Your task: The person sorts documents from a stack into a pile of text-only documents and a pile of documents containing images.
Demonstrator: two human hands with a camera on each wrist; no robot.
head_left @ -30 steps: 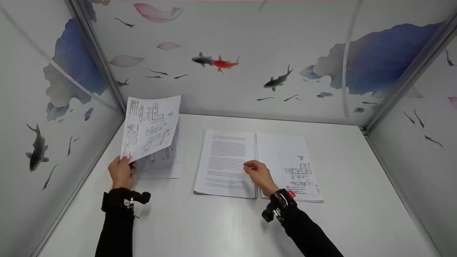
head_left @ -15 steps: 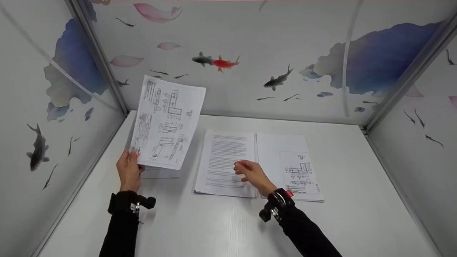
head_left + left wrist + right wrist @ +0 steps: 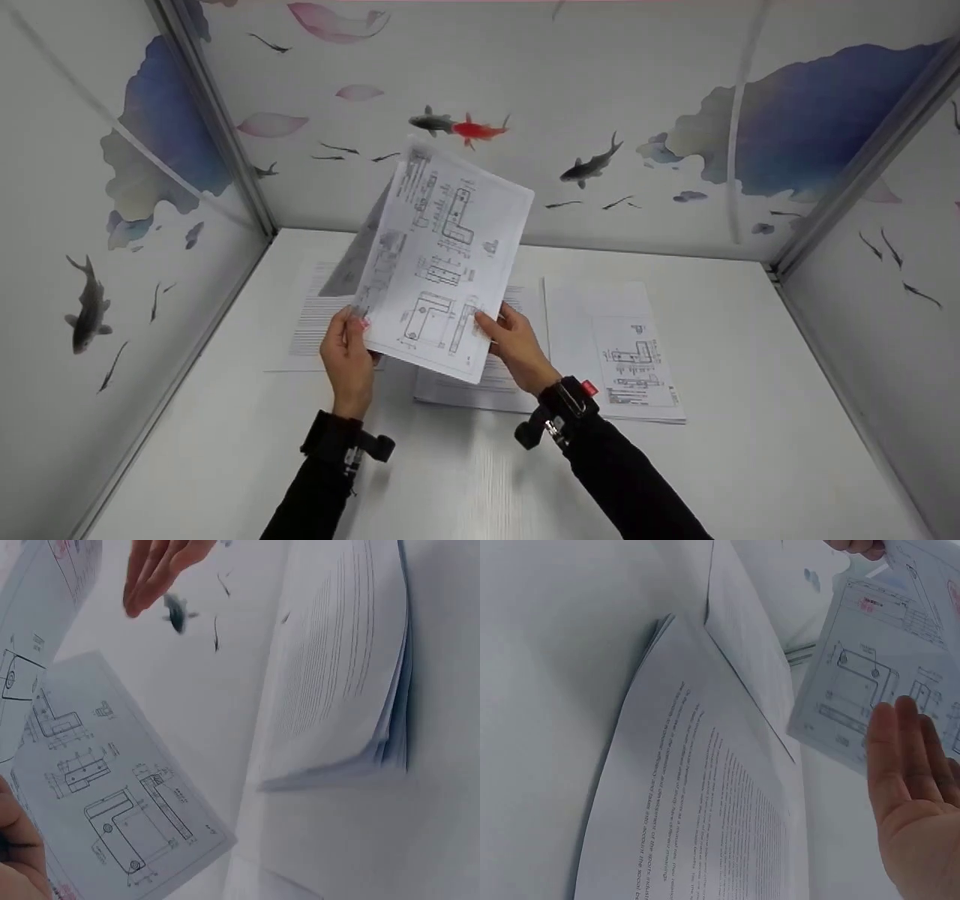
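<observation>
My left hand (image 3: 349,367) grips sheets of paper (image 3: 450,255) by their lower left corner, thumb in front. They are raised and tilted, with line drawings of an L-shaped part on the front; a second sheet (image 3: 356,255) fans out behind. At their lower right edge is my right hand (image 3: 521,352), its thumb overlapping the paper in the head view. In the left wrist view the fingers of the right hand (image 3: 161,570) look straight and apart from the sheets. Beneath the raised paper lies a stack of text pages (image 3: 457,394), partly hidden.
A pile of papers (image 3: 589,307) with a drawing on top lies right of the stack. On the left, a text sheet (image 3: 307,349) lies flat. The white table (image 3: 465,480) is enclosed by panels, the back wall (image 3: 645,217) decorated with fish.
My left hand has lifted the drawing sheets off the left side and carried them right, over the text stack. The right hand has shifted slightly left and opened towards their edge.
</observation>
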